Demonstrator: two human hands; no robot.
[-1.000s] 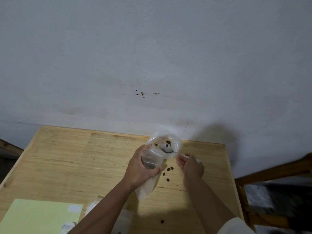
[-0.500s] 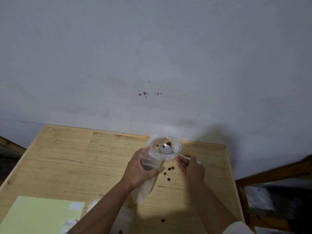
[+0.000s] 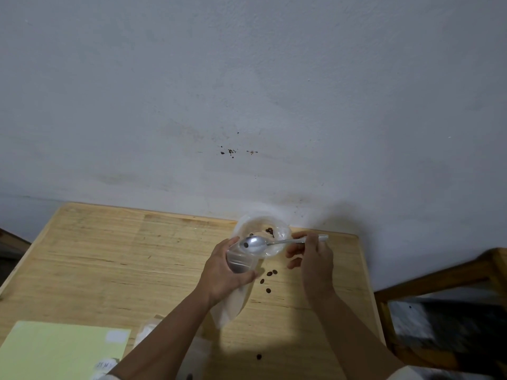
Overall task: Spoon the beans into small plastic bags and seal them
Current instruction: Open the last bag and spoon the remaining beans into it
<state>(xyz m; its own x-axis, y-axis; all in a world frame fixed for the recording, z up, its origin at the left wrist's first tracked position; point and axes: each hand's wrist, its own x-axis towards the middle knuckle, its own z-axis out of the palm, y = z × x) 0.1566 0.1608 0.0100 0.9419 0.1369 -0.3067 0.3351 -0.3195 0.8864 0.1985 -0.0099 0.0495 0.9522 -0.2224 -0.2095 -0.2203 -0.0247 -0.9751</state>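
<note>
Wooden table (image 3: 109, 270) pushed up against a grey-white wall (image 3: 247, 91), far edge touching it; you're working near the table's far right corner. Your left hand (image 3: 223, 275) grips a small clear plastic bag (image 3: 241, 260), fingers curled round its upper part, mouth held open and facing up, the bag's tail hanging down behind your wrist to the tabletop. Your right hand (image 3: 312, 256) pinches the handle of a metal spoon (image 3: 253, 244) between thumb and fingertips; the spoon lies level, its bowl right over the bag mouth, one dark bean (image 3: 246, 245) sitting in it. Behind the spoon, a crumpled clear bag or wrapper (image 3: 277, 229) holds a few more beans (image 3: 270, 231), sitting at the far edge by the wall. Loose beans (image 3: 270, 273) scattered on the wood between your hands, another one (image 3: 259, 356) nearer you. Pale green sheet (image 3: 60, 349) at the near left corner, with more clear plastic (image 3: 148, 330) just beside it under your left forearm. Wide bare wood to the left of your hands; right table edge is close to your right wrist. Wooden frame (image 3: 439, 278), maybe a chair, stands off the right side, apart from the table.
</note>
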